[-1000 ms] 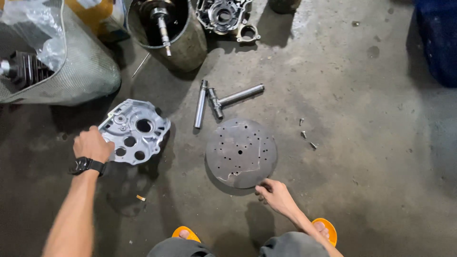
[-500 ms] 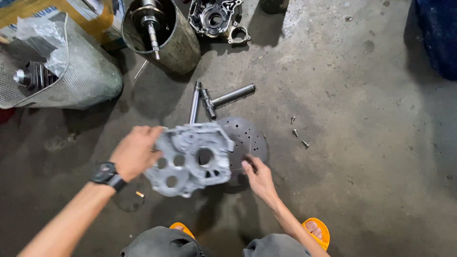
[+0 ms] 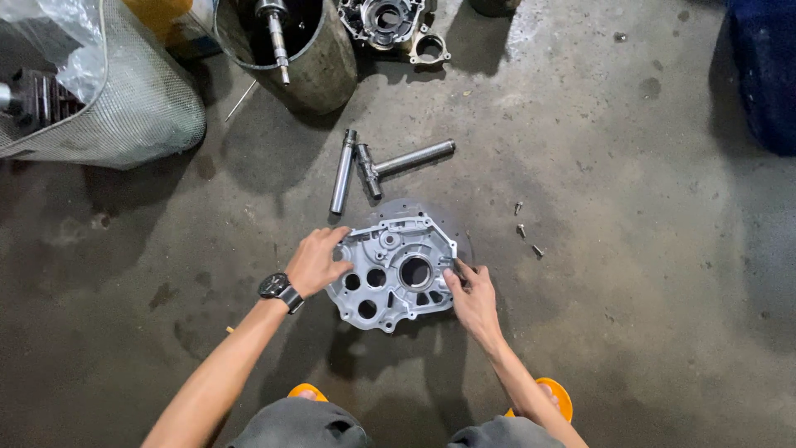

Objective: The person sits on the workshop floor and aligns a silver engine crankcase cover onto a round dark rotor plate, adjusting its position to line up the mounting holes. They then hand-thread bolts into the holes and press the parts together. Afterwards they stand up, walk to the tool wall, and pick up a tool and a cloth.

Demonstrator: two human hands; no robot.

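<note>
While you crouch on the concrete floor (image 3: 630, 249), your left hand (image 3: 313, 264) and right hand (image 3: 473, 300) grip opposite rims of the metal engine cover (image 3: 390, 274), resting atop a round plate (image 3: 448, 217); likely heavy, rigid, sharp-edged.

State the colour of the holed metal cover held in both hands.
The metal cover is silver-grey, bare cast metal; the head view shows it best.

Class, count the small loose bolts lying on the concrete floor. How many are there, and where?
3: all right of the engine cover, at and. Others may lie hidden beneath it.
</note>
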